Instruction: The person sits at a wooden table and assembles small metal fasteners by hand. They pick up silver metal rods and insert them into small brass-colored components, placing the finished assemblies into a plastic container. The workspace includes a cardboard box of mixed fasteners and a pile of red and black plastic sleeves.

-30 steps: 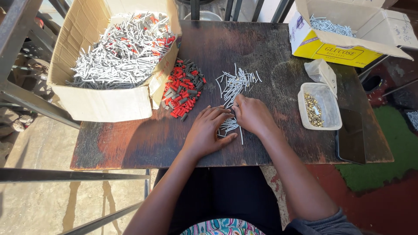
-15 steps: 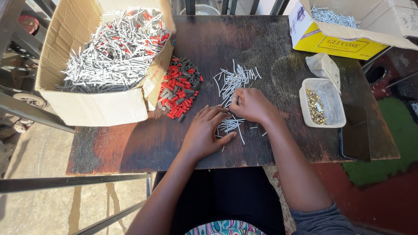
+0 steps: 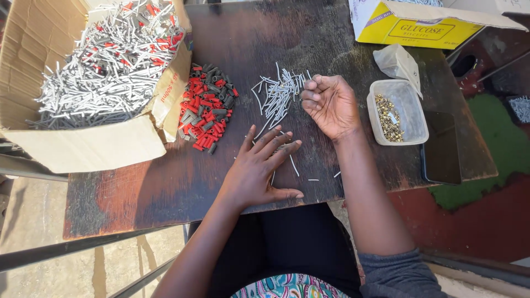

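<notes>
Two hands: both rest on a dark wooden table (image 3: 138, 198), seen from above.
Cardboard box (image 3: 83, 140): upper left of the frame, brown, flaps open, one flap bearing red print; heaped with grey rods (image 3: 105, 66), some red-tipped.
Red and grey pile (image 3: 207, 107): just right of the box, a loose heap of short plastic sleeves lying on the table, touching the box's lower flap.
Left hand (image 3: 259, 171): lower centre, palm down, fingers spread flat and open, gripping nothing; the fingertips lie over a few stray pins near the table's front edge.
Thin pins (image 3: 276, 96): centre of the frame, a loose fan of light metal pins lying on the table between the two hands, a few scattered lower toward the front edge.
Right hand (image 3: 331, 105): right of centre, palm turned up, fingers curled loosely inward at the right edge of the pin pile; whether anything lies inside the curl cannot be told.
Clear tub (image 3: 411, 118): right of that hand, a rectangular plastic container holding small brass-coloured pieces.
Plastic bag (image 3: 397, 60): just above the tub, crumpled and translucent.
Yellow carton (image 3: 419, 30): upper right, a yellow box with a dark oval label on its side, lid flaps open.
Dark flat slab (image 3: 441, 149): right edge of the table, beside the tub, black and rectangular.
</notes>
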